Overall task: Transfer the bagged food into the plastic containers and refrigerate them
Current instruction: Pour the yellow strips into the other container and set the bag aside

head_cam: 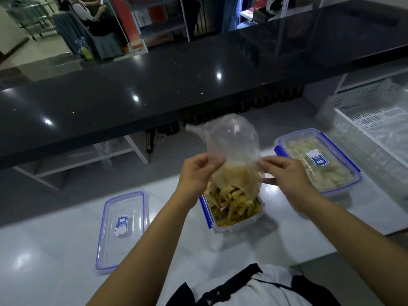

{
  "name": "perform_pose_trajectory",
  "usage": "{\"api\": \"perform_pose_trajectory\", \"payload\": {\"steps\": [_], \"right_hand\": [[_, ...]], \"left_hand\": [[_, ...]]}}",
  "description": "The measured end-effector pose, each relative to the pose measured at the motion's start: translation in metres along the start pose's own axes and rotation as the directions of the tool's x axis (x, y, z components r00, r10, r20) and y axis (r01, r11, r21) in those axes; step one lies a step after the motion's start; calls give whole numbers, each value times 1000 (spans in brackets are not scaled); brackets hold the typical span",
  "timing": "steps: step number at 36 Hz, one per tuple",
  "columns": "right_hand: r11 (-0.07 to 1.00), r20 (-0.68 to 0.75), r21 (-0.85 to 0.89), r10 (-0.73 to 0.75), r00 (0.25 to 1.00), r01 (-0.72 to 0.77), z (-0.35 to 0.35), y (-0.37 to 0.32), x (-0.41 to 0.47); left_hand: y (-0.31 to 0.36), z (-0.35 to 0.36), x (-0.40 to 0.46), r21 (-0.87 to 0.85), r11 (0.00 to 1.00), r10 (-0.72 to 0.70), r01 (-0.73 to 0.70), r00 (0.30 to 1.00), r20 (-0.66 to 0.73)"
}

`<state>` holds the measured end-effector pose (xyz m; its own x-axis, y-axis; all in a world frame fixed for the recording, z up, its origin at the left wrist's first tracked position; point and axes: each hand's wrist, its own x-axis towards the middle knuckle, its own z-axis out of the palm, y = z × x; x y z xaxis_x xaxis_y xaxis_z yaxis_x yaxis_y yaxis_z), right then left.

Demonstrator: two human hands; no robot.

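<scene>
Glossy white counter [55,250], black ledge [132,89].

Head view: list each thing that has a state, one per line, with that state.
Plastic bag: upended, mouth down over the open container, partly emptied.
Open container: lid off, holding yellowish strips.
Loose lid: flat on the counter, apart from its container.
Second container: lid on, filled with pale food.
Left hand: pinching the bag's side.
Right hand: pinching the bag's other side.
</scene>
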<state>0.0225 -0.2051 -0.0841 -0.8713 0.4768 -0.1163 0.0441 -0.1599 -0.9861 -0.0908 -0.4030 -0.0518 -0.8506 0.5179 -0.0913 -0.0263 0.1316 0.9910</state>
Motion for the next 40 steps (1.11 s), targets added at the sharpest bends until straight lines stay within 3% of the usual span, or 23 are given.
{"api": "perform_pose_trajectory", "payload": {"steps": [5,12,20,35,40], "right_hand": [[986,-37,149,-74,997,79,4,-29,10],[996,61,45,72,996,-75,6,-18,17],[991,26,128,-27,999,23,12,-55,18],[994,182,-43,-87,979,96,20,-83,11],[986,172,-45,-151,974,161,21,-101,9]], "left_hand": [[33,-16,7,-156,983,88,-95,995,-53],[39,-15,9,-116,992,42,-48,998,-52],[62,-20,10,-155,979,118,-133,988,-98],[85,-31,7,-157,963,196,-219,969,-152],[93,-37,4,-165,949,242,-270,955,-171]]}}
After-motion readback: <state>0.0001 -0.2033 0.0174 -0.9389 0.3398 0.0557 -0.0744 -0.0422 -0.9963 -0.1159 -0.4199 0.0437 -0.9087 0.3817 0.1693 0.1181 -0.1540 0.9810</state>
